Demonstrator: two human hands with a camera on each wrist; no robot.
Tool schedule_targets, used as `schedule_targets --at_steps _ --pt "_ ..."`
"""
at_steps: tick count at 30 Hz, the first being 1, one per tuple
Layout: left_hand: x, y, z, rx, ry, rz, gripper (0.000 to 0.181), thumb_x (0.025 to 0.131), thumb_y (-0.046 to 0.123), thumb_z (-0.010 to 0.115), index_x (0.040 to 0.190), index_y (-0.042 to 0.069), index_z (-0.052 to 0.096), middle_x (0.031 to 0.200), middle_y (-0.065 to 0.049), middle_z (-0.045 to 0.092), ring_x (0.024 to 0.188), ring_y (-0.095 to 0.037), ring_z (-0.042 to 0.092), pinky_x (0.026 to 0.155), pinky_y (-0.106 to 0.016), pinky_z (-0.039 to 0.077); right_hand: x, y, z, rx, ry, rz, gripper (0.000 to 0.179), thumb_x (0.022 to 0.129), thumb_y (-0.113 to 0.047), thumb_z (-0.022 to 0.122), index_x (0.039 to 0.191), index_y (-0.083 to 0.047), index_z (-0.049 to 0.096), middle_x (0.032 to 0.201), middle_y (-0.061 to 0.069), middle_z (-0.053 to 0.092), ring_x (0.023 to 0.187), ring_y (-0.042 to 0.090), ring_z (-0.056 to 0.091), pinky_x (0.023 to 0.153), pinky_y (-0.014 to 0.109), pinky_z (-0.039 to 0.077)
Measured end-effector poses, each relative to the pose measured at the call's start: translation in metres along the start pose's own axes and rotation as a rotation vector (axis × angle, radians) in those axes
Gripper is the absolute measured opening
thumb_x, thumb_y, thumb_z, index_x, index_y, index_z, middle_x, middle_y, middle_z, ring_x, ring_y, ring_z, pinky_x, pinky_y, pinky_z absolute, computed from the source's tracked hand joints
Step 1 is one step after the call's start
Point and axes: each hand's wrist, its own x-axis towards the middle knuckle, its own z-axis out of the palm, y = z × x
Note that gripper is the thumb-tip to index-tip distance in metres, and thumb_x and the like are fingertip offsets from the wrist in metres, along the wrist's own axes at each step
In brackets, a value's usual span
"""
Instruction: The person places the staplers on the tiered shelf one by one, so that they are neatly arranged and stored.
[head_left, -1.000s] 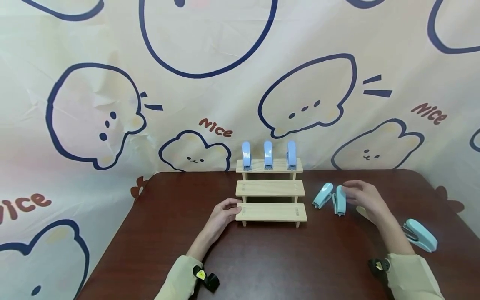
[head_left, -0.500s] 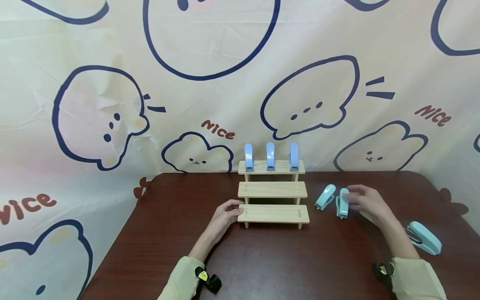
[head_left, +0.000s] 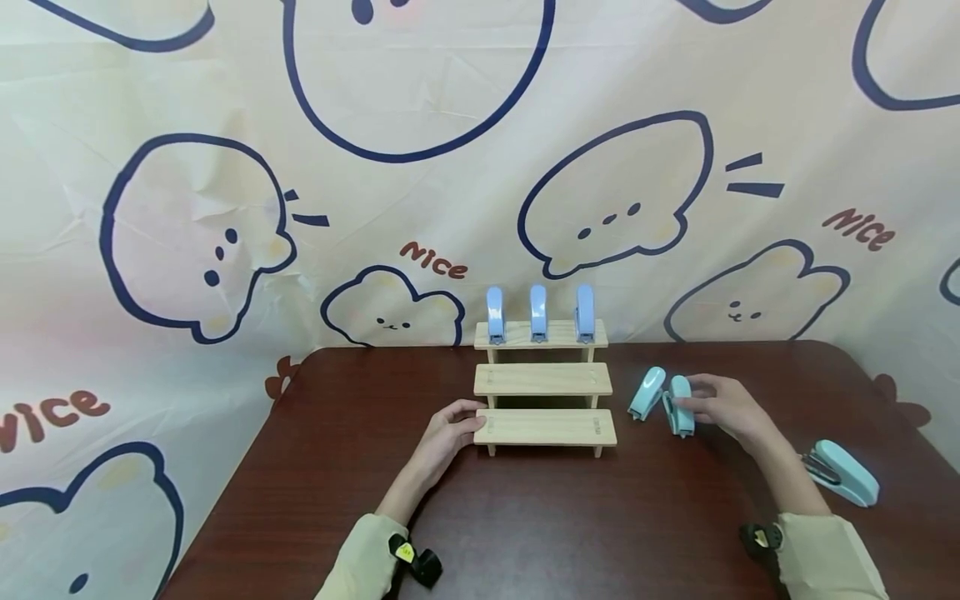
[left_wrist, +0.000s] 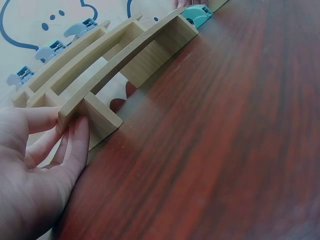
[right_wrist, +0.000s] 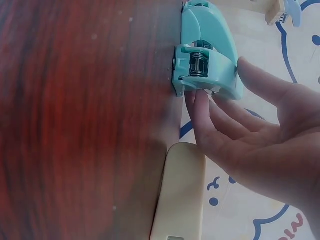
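A three-tier wooden display stand (head_left: 543, 427) stands on the table. My left hand (head_left: 442, 437) holds the left end of its lowest tier, thumb on the board and fingers curled beneath, as the left wrist view shows. My right hand (head_left: 731, 408) pinches a teal stapler (head_left: 681, 410) right of the stand, with the thumb (right_wrist: 260, 80) against one side and fingertips at the other. Another teal stapler (head_left: 647, 393) lies just left of it. On the top tier, three blue staplers (head_left: 538, 314) stand in a row.
A third teal stapler (head_left: 843, 473) lies on the table (head_left: 570, 533) to the right of my right forearm. Below my right hand, a cream rounded object (right_wrist: 182, 190) shows in the right wrist view. A printed cloth (head_left: 420, 208) hangs behind the table.
My right hand's thumb has come forward onto the teal stapler, which now leans slightly toward its neighbour. My left hand keeps its hold on the stand.
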Motion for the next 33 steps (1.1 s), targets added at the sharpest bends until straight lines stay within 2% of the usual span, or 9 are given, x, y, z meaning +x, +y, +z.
schedule_targets --at_steps 7,12,15,20,25,29,33 --pt "-0.003 0.001 -0.001 0.027 -0.005 0.000 0.038 0.098 0.009 0.068 0.129 -0.012 0.059 0.113 -0.012 0.061 0.095 -0.017 0.064 0.082 -0.028 0.054 0.002 -0.002 0.001 -0.034 -0.022 -0.023 0.071 0.102 -0.025 0.070 0.145 0.020 0.037 0.131 0.042 0.055 0.105 0.037 0.068 0.089 0.046 0.058" --pt "-0.002 0.001 -0.002 0.025 -0.010 0.003 0.037 0.099 0.009 0.068 0.129 -0.010 0.059 0.115 -0.014 0.061 0.096 -0.018 0.064 0.082 -0.028 0.054 0.002 -0.006 0.003 -0.095 0.035 -0.041 0.064 0.101 -0.021 0.069 0.139 0.023 0.044 0.127 0.042 0.057 0.104 0.042 0.069 0.085 0.047 0.060" --pt "-0.002 0.000 -0.001 0.022 -0.008 0.001 0.037 0.099 0.008 0.067 0.130 -0.011 0.058 0.113 -0.013 0.061 0.095 -0.017 0.064 0.082 -0.028 0.054 0.000 -0.007 0.002 -0.106 0.071 -0.014 0.060 0.101 -0.020 0.067 0.136 0.024 0.046 0.127 0.042 0.057 0.102 0.042 0.068 0.084 0.047 0.060" --pt "-0.003 -0.002 0.000 0.015 -0.017 -0.001 0.038 0.098 0.007 0.067 0.130 -0.013 0.057 0.115 -0.014 0.061 0.096 -0.018 0.064 0.083 -0.028 0.054 -0.009 -0.009 -0.006 -0.064 0.121 0.040 0.058 0.103 -0.020 0.062 0.139 0.022 0.045 0.132 0.041 0.053 0.102 0.039 0.065 0.084 0.045 0.059" --pt "-0.002 -0.004 0.001 0.010 -0.009 0.002 0.036 0.098 0.005 0.066 0.128 -0.013 0.058 0.116 -0.016 0.061 0.096 -0.018 0.064 0.082 -0.028 0.054 -0.016 -0.016 -0.017 -0.010 0.148 0.018 0.065 0.104 -0.027 0.063 0.143 0.021 0.041 0.132 0.040 0.057 0.099 0.035 0.071 0.079 0.036 0.060" --pt "-0.001 -0.004 0.001 0.002 -0.009 0.007 0.036 0.098 0.005 0.066 0.128 -0.012 0.059 0.116 -0.015 0.061 0.096 -0.018 0.065 0.082 -0.029 0.054 -0.018 -0.026 -0.022 0.058 0.181 0.006 0.069 0.103 -0.031 0.065 0.145 0.018 0.041 0.132 0.037 0.059 0.094 0.024 0.074 0.073 0.027 0.058" --pt "0.000 -0.003 0.000 0.004 -0.006 0.011 0.035 0.097 0.005 0.067 0.127 -0.012 0.059 0.114 -0.015 0.061 0.096 -0.018 0.065 0.082 -0.029 0.054 -0.022 -0.037 -0.021 0.110 0.235 -0.017 0.067 0.102 -0.035 0.067 0.143 0.015 0.048 0.128 0.032 0.063 0.086 0.011 0.072 0.073 0.025 0.058"
